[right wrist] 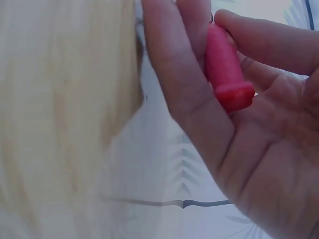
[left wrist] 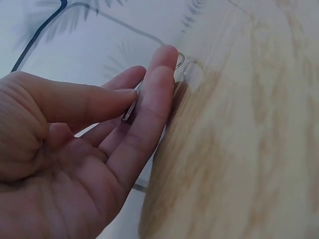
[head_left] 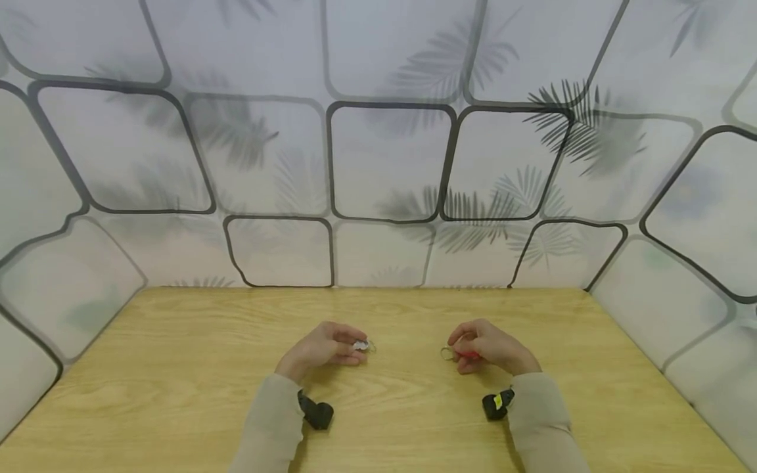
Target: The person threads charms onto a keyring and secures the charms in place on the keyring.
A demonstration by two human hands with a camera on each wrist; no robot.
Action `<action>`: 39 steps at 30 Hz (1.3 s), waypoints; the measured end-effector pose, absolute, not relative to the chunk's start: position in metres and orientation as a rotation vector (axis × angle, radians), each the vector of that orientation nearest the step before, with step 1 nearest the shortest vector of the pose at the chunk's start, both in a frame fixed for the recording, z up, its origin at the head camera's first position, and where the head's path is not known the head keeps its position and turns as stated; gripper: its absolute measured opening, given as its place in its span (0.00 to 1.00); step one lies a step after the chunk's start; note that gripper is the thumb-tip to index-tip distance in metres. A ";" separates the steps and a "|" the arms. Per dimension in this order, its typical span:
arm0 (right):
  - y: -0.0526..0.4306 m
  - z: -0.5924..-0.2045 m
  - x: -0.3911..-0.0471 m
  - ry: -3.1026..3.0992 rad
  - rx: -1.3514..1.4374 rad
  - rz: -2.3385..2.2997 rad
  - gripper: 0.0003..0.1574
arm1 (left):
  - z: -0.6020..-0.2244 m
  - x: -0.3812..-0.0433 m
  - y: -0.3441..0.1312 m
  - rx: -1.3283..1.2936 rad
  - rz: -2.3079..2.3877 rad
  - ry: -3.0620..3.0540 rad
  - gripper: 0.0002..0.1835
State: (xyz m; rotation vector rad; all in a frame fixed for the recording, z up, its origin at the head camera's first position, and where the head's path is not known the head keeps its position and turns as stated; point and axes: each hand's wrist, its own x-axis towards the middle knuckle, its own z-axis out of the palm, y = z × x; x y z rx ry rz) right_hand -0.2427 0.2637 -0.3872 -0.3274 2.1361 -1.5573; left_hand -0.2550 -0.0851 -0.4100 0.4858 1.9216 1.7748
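Note:
My left hand (head_left: 325, 345) pinches a small whitish keychain charm (head_left: 360, 345) between thumb and fingers, just above the wooden table (head_left: 402, 420). In the left wrist view only a thin metallic edge of the charm (left wrist: 130, 109) shows under the thumb, and its thin ring (left wrist: 180, 60) sticks out past the fingertips. To the right, my right hand (head_left: 497, 345) holds a red keychain fob (right wrist: 227, 64), bullet-shaped with a flared end. From it a metal split ring (head_left: 447, 353) points left, toward the other hand. The two keychains are apart.
Black wrist cameras (head_left: 317, 414) are strapped at both sleeves. Behind the table and at its sides stands a pale cloth wall (head_left: 384, 164) with dark outlines and leaf prints. The table's back edge (head_left: 378, 288) meets this cloth.

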 end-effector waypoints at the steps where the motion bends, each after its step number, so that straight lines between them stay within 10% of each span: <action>1: 0.263 -0.386 -0.243 2.136 -0.331 -1.548 0.14 | -0.409 -0.255 -0.085 0.474 1.779 1.920 0.17; 39: 0.258 -0.388 -0.246 2.101 -0.286 -1.724 0.06 | -0.408 -0.256 -0.081 0.322 1.874 2.027 0.10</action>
